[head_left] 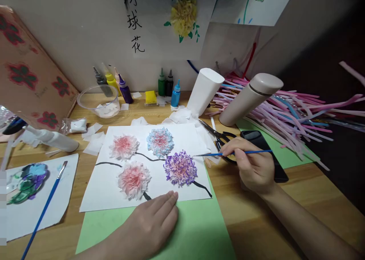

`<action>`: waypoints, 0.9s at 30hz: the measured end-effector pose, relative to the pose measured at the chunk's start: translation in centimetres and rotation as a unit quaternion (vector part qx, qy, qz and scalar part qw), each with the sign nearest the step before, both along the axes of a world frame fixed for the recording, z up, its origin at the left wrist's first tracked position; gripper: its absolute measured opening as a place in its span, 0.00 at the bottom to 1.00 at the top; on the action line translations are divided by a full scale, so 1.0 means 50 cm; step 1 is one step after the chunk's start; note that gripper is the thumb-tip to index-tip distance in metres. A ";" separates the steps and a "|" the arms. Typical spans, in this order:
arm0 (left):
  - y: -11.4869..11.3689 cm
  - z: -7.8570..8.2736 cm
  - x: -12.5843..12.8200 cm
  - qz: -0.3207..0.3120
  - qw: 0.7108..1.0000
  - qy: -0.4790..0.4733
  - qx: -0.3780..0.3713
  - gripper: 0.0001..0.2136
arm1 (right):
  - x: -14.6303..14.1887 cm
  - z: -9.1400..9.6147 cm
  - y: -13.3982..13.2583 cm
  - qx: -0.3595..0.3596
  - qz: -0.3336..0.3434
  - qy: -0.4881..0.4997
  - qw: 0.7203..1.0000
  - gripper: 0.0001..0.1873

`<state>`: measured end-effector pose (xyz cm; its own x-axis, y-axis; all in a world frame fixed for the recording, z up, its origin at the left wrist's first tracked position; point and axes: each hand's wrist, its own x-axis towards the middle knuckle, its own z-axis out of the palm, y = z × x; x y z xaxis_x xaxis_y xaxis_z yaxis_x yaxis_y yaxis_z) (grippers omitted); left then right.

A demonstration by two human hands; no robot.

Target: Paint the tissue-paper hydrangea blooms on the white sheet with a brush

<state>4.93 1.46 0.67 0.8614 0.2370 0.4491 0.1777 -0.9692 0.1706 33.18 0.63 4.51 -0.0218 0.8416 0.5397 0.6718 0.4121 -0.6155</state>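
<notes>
I see the thin blue paintbrush point(232, 153) pinched between the thumb and curled fingers of the right hand point(251, 165). Its tip touches the right edge of the purple tissue flower point(180, 168), which sits on the white sheet point(102, 187) just left of that hand. The left hand point(151, 224) lies flat and spread, palm down, holding nothing. Its fingertips press the sheet's lower edge just below the flower, and green paper point(199, 229) lies underneath.

A pink flower point(134, 179) lies just beyond those fingertips, and a blue-and-pink flower point(160, 141) lies farther off. Black scissors point(218, 136) and a dark phone point(262, 146) rest just behind the right hand on the tabletop point(256, 222). Far ahead, the wall sheet point(154, 43) carries brushed characters that I read as 球花, with a cut-off character above them.
</notes>
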 end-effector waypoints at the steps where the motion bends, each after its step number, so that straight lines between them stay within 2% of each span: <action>1: 0.000 0.001 -0.001 0.001 1.000 0.005 0.001 0.13 | -0.002 -0.002 0.003 0.000 -0.005 -0.005 1.000 0.09; 5: -0.002 0.004 -0.001 0.003 1.000 0.022 0.003 0.15 | -0.016 -0.008 0.013 -0.038 0.037 -0.045 0.998 0.09; 10: -0.005 0.001 -0.002 0.003 1.000 0.029 0.002 0.14 | -0.015 -0.012 0.014 -0.045 -0.006 -0.009 0.999 0.09; 13: -0.006 -0.003 -0.002 -0.001 0.999 0.037 -0.007 0.13 | -0.012 -0.006 0.013 -0.037 0.022 -0.014 0.999 0.09; 15: -0.007 -0.006 0.000 0.003 0.999 0.050 -0.021 0.12 | -0.013 0.006 0.011 0.004 0.005 0.028 1.000 0.10; 18: -0.013 -0.006 0.010 0.016 0.994 0.092 -0.054 0.13 | -0.019 0.030 0.000 0.077 -0.060 0.113 0.989 0.11; 20: -0.020 -0.001 0.022 0.022 0.990 0.117 -0.078 0.16 | -0.022 0.038 -0.013 0.074 -0.073 0.138 0.985 0.12; 22: -0.030 0.012 0.031 0.028 0.986 0.130 -0.097 0.19 | -0.021 0.033 -0.030 0.022 -0.071 0.158 0.985 0.13; 24: -0.043 0.035 0.030 0.037 0.985 0.128 -0.111 0.20 | -0.016 0.012 -0.049 -0.029 -0.080 0.225 0.971 0.14; 27: -0.055 0.078 -0.009 0.091 0.982 0.068 -0.148 0.18 | -0.005 -0.032 -0.077 -0.072 -0.087 0.404 0.907 0.15</action>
